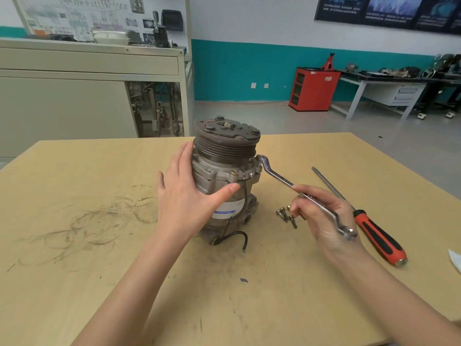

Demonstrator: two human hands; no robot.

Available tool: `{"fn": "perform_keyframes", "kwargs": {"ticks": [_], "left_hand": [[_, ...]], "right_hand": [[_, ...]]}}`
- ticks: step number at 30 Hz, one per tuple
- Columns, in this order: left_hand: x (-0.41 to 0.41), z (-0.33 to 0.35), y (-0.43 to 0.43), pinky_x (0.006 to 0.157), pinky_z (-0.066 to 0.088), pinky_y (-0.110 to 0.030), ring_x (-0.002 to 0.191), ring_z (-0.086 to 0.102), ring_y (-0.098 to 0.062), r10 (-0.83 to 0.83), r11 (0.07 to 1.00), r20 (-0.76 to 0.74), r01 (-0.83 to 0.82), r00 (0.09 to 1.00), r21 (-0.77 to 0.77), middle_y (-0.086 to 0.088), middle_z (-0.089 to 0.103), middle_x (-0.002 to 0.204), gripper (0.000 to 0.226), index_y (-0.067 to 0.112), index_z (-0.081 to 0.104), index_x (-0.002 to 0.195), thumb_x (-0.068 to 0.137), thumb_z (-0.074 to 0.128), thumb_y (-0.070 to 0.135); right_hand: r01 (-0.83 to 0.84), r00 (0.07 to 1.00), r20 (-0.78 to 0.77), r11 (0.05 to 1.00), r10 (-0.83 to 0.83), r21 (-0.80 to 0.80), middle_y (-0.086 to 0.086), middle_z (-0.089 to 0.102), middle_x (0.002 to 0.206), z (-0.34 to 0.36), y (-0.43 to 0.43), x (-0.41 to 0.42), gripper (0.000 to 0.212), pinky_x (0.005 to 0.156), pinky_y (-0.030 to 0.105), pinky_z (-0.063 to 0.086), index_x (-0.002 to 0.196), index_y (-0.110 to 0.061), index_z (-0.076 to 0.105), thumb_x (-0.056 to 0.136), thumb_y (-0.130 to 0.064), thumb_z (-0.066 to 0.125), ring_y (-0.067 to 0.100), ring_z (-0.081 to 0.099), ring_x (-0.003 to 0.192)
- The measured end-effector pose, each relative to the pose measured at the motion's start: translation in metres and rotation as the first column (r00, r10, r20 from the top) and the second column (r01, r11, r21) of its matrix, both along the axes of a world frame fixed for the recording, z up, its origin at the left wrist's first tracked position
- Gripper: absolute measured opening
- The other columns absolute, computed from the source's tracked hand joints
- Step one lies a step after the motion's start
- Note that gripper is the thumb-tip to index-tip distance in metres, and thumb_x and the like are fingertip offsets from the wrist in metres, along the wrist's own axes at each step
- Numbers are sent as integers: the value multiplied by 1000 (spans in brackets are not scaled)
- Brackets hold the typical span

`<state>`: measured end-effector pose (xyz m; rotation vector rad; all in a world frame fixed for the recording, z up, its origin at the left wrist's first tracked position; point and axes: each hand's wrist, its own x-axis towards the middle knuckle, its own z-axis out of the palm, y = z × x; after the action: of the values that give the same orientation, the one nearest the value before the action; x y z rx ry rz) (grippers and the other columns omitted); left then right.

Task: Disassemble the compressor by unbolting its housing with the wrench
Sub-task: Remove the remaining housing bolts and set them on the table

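On table, left hand point(183, 196) bracing compressor point(224, 176), right hand point(324, 216) gripping wrench point(279, 177)

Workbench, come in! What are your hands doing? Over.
Left hand flat on compressor. Right hand holds wrench, ring end at housing flange. Loose bolts beside; nothing blocking.

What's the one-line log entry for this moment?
step: unbolting | left hand: flat on compressor | right hand: holds wrench, head at compressor's flange | loose bolts: on table
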<state>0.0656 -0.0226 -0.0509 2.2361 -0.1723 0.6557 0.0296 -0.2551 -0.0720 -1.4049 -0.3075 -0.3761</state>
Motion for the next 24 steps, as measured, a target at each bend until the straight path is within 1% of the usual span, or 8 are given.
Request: {"fn": "perform_keyframes", "kwargs": {"ticks": [2,4,7,10,13,18,22,24], "left_hand": [[0,0,1,118,16,-55,144,22,-12,-5,1000,-1,5,1000,-1,9,23,159,112,23,22,154,65,58,80],[0,0,1,118,16,-54,145,21,-12,1,1000,-4,-1,1000,4,9,23,159,112,24,22,154,63,57,79],[0,0,0,118,17,-53,143,22,-10,-1,1000,-8,1,1000,-7,11,23,159,115,25,22,153,58,52,83],[-1,0,0,118,18,-54,140,22,-7,-1,1000,-1,1,1000,-25,12,24,158,115,27,22,153,57,47,84],[0,-1,0,118,17,-54,141,22,-7,3,1000,-4,-3,1000,-18,12,25,158,114,27,22,153,57,47,84],[0,-1,1,117,18,-54,142,22,-9,14,1000,-8,-14,1000,-9,11,25,158,115,27,21,153,57,46,84],[0,0,0,118,18,-54,143,21,-9,10,1000,-7,-10,1000,-4,11,25,158,115,26,21,153,57,46,84],[0,0,1,117,18,-54,143,22,-9,10,1000,-8,-10,1000,-3,11,25,158,115,26,21,153,57,46,84]], "right_hand": [[-75,997,-15,986,78,146,3,65,66,-3,-4,10,19,65,24,50,83,-16,77,77,-6,62,14,59,66],[-179,982,-15,955,188,238,3,65,67,-3,-8,19,7,69,23,51,80,-15,76,75,-12,71,13,60,68],[-297,933,-80,877,351,377,1,60,60,-2,-16,39,22,63,21,49,72,-16,73,55,-24,87,13,56,60],[-301,879,-163,786,448,540,2,50,47,3,-16,66,29,50,19,42,64,-11,71,41,-16,87,14,45,48],[-234,837,-242,720,491,653,2,41,42,8,-7,96,26,42,19,35,67,-3,67,42,-7,71,13,37,41],[-263,758,-352,751,550,606,-4,39,41,11,18,134,11,38,16,32,77,-7,53,69,-10,45,9,36,36],[-319,711,-403,775,577,546,-7,38,39,15,32,148,29,35,13,31,54,-13,66,72,-17,43,5,35,32],[-350,698,-409,778,588,521,-7,38,38,18,32,150,33,31,12,29,52,-14,67,75,-17,43,4,34,30]]}}
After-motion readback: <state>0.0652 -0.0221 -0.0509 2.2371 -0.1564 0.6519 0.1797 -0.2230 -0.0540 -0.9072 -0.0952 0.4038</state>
